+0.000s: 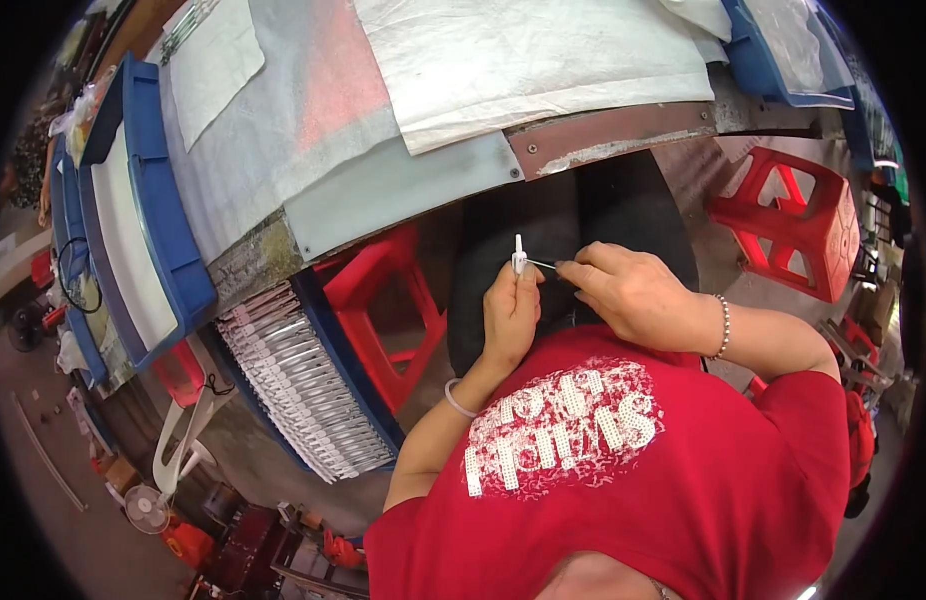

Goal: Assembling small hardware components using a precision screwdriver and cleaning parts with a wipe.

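Over my dark-trousered lap, my left hand point(510, 318) is closed around a small white plastic part point(520, 257) with a narrow tip standing upright. My right hand point(633, 290) comes in from the right, its fingers pinched on a thin, slender rod point(544, 264). That rod reaches leftward to the side of the white part. Whether its end enters the part or only touches it is too small to tell. The lower portion of the part is hidden by my left fingers.
Just beyond my lap runs the workbench edge point(608, 140), with white cloth point(543, 60) on top. A blue bin point(355, 375) of stacked white-and-silver pieces stands at left by a red stool point(408, 320). Another red stool point(833, 225) is at right. Blue trays point(148, 160) line the bench's left end.
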A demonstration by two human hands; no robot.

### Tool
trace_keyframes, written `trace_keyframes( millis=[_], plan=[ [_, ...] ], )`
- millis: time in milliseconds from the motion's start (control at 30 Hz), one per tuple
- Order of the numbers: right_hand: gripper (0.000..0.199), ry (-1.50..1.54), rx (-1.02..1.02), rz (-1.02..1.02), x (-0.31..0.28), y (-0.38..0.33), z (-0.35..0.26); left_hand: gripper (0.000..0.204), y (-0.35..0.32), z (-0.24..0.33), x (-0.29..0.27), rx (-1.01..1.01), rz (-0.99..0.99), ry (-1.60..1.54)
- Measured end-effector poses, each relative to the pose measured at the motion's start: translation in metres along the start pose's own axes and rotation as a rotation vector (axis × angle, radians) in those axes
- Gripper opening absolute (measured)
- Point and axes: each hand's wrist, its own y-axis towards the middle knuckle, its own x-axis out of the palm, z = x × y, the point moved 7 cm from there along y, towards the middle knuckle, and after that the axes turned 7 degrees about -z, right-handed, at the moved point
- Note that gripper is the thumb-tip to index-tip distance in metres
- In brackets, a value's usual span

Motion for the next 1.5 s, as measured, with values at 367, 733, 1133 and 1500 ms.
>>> trace_keyframes(
  millis=[367,733,1133,1500],
  plan=[
    [0.029,0.373,0.177,-0.019,0.007,0.008,0.019,0.022,0.001,-0.006,-0.001,0.031,0.018,0.075],
    [0.023,0.183,0.120,0.019,0.017,0.015,0.022,0.018,0.000,0.017,0.004,0.345,0.141,0.616],
    [0.030,0.084,0.211,-0.217,0.022,0.023,0.021,0.015,0.004,0.013,0.002,0.313,0.151,0.623],
    [0.037,0.153,0.177,-0.089,0.007,0.000,0.002,0.022,0.003,0.003,-0.001,0.108,0.026,0.140]
  ],
)
